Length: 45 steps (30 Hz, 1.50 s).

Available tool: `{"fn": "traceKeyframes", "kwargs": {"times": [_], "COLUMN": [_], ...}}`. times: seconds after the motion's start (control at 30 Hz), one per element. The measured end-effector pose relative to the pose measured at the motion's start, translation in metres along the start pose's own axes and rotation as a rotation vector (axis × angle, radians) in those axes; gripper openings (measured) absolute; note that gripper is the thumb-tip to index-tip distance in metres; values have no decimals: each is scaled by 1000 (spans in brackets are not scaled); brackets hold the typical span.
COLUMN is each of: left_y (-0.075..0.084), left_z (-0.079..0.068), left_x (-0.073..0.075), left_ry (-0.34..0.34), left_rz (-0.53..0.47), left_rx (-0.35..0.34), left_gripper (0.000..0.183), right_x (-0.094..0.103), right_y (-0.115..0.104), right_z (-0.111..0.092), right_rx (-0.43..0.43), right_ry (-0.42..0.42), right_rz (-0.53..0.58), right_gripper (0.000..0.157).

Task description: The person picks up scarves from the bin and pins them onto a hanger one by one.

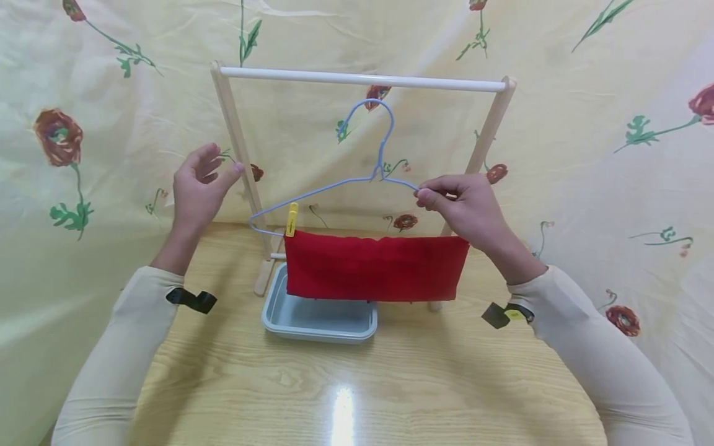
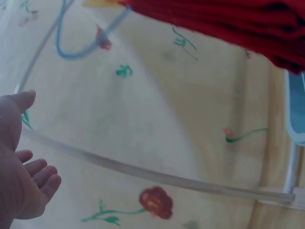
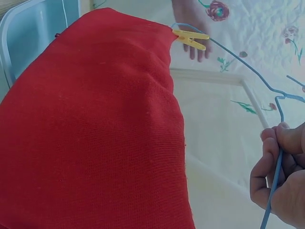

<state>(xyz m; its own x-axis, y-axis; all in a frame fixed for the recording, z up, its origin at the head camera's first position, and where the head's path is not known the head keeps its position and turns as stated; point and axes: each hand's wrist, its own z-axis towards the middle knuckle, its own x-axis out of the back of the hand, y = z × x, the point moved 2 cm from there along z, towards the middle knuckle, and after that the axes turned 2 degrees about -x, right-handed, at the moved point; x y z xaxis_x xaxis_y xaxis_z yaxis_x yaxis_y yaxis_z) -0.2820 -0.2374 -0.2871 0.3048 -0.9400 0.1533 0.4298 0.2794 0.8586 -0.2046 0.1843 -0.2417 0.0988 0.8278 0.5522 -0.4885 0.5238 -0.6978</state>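
A blue wire hanger (image 1: pixel 334 184) is held up by my right hand (image 1: pixel 465 207), whose thumb and fingers pinch its right shoulder. Over the hanger's lower bar hangs a folded red knitted cloth (image 1: pixel 374 267). A yellow clothespin (image 1: pixel 291 220) clips the cloth's left end to the bar; in the right wrist view the clothespin (image 3: pixel 191 38) sits at the cloth's far corner. My left hand (image 1: pixel 201 186) is raised left of the hanger, apart from it, with relaxed fingers and nothing in them. The hanger's hook points up, below the rack's rail.
Behind the hanger stands a rack with a white top rail (image 1: pixel 362 78) and wooden side posts (image 1: pixel 237 124). Beneath the cloth, a light blue tray (image 1: pixel 318 337) rests on the wooden table (image 1: pixel 268 390). A flowered curtain (image 1: pixel 139 93) surrounds the back and sides.
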Motion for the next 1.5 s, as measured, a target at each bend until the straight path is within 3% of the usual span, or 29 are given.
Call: {"fn": "traceKeyframes", "kwargs": {"times": [0.3,0.6,1.0,1.2,1.5], "left_y": [-35,-53,-78,-87,-90], "left_z": [3,-2,-3,-3,-3], "left_x": [-10,-22,-40,-44,-49], "left_ry": [-25,-67,-4,35,45], "left_rz": [51,69,52,20,55], "left_rx": [30,61,15,8,13], "left_gripper": [74,79,53,49,47], "right_x": [10,23,33,39,56], "right_y": [1,-4,-15,-18,-27], "right_z": [-1,1,6,8,15], "right_rx": [-10,-23,-51,-73,-126], "right_ry": [46,83,114,132,137], "right_rz": [-18,-50,-53,-54,-104], "right_gripper": [17,17,19,21,28]}}
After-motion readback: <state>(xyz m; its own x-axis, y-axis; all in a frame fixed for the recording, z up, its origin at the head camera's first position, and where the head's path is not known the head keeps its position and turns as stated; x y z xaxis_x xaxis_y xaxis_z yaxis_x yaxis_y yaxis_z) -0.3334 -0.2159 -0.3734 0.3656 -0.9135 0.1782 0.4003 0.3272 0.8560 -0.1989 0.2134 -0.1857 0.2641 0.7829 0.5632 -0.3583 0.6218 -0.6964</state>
